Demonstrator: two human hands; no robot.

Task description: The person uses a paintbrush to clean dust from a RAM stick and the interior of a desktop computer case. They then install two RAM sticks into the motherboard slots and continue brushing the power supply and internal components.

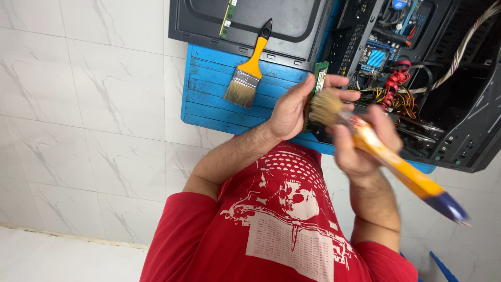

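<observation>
My left hand (289, 109) holds a green memory module (320, 78) upright by its edges, above the blue board. My right hand (360, 149) grips a paintbrush with an orange handle and dark blue tip (412, 178). The brush's tan bristles (324, 107) press against the face of the module. The brush and my right hand are motion-blurred. The lower part of the module is hidden behind the bristles and my left palm.
A second orange-handled brush (248, 68) lies on a blue wooden board (209, 99). A black case side panel (271, 21) behind it carries another green memory module (228, 18). An open computer case (443, 78) with cables sits right. White marble tiles (83, 104) surround.
</observation>
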